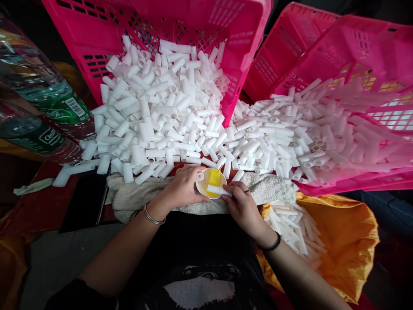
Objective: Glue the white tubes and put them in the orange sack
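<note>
Seemingly both hands, left hand [182,187] and right hand [241,204], hold a white tube [217,189] over a small cup [209,184].

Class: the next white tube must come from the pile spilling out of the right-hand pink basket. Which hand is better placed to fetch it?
Probably the right hand: it is nearer that pile, while the left hand steadies the small bowl.
</note>
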A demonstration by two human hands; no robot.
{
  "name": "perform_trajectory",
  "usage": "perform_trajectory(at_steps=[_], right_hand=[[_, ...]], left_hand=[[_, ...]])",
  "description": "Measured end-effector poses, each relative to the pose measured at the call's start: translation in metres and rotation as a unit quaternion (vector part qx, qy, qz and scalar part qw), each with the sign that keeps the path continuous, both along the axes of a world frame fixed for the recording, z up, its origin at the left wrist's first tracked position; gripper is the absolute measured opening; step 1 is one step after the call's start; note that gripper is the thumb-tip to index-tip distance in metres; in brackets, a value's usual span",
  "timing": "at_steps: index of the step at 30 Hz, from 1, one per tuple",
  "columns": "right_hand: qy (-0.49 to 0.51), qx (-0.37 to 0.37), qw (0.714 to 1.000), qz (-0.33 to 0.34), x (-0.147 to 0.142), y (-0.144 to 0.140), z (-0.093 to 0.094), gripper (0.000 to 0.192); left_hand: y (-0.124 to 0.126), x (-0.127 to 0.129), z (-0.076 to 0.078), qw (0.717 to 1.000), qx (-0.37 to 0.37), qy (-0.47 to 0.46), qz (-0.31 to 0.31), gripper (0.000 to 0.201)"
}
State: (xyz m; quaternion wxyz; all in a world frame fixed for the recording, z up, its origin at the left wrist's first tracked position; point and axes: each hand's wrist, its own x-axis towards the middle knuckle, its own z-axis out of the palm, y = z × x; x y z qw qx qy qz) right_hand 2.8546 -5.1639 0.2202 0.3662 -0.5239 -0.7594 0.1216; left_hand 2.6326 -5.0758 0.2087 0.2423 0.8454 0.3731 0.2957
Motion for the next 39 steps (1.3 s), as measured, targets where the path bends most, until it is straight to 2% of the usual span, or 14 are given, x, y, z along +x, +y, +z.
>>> perform_trajectory(at_steps=[4,7,11,13,20,23,25,27,29,31,33,35,37,39], right_hand=[[-0.02,0.097,0.993,0.07,0.004,0.0,-0.002,0.022],[0.163,0.012,0.987,-0.001,0.002,0.002,0.008,0.012],[0.386,-0.13,0.912,-0.06,-0.003,0.003,0.035,0.025],[0.41,-0.157,0.897,-0.051,-0.004,0.003,0.049,0.031],[0.275,-0.215,0.937,0.005,-0.003,-0.004,0.077,0.029],[0.215,-0.22,0.951,0.029,-0.006,-0.004,0.083,0.027],[0.175,-0.196,0.965,0.029,-0.007,-0.003,0.087,0.032],[0.113,-0.121,0.986,0.028,-0.007,-0.003,0.092,0.035],[0.052,-0.029,0.997,0.042,-0.008,-0.002,0.096,0.034],[0.027,0.021,0.998,0.051,-0.013,-0.001,0.098,0.034],[0.037,0.012,0.999,0.018,-0.022,-0.001,0.099,0.035],[0.052,-0.014,0.998,-0.029,-0.03,-0.005,0.102,0.036],[0.055,-0.029,0.997,-0.047,-0.028,-0.017,0.106,0.036],[0.043,-0.025,0.996,-0.08,-0.005,-0.039,0.111,0.039]], left_hand=[[0.0,-0.001,0.0,1.0,0.014,0.009,-0.008,0.094],[0.0,-0.004,0.006,0.997,0.073,0.01,-0.03,0.076],[-0.002,-0.006,0.027,0.993,0.113,0.01,-0.042,0.022],[-0.004,-0.004,0.04,0.992,0.107,0.021,-0.065,0.02],[-0.029,0.006,0.072,0.961,0.25,0.102,-0.063,0.02],[-0.044,0.008,0.075,0.963,0.236,0.119,-0.062,0.022],[-0.053,0.009,0.077,0.983,0.153,0.083,-0.064,0.024],[-0.061,0.01,0.081,0.997,-0.005,0.017,-0.079,0.026],[-0.068,0.014,0.084,0.972,-0.2,-0.051,-0.113,0.034],[-0.076,0.02,0.087,0.934,-0.321,-0.092,-0.127,0.04],[-0.085,0.028,0.09,0.948,-0.289,-0.102,-0.085,0.035],[-0.094,0.034,0.091,0.98,-0.173,-0.091,-0.035,0.025],[-0.098,0.033,0.09,0.992,-0.09,-0.074,-0.043,0.019],[-0.095,0.023,0.084,0.993,-0.058,-0.052,-0.084,0.029]])
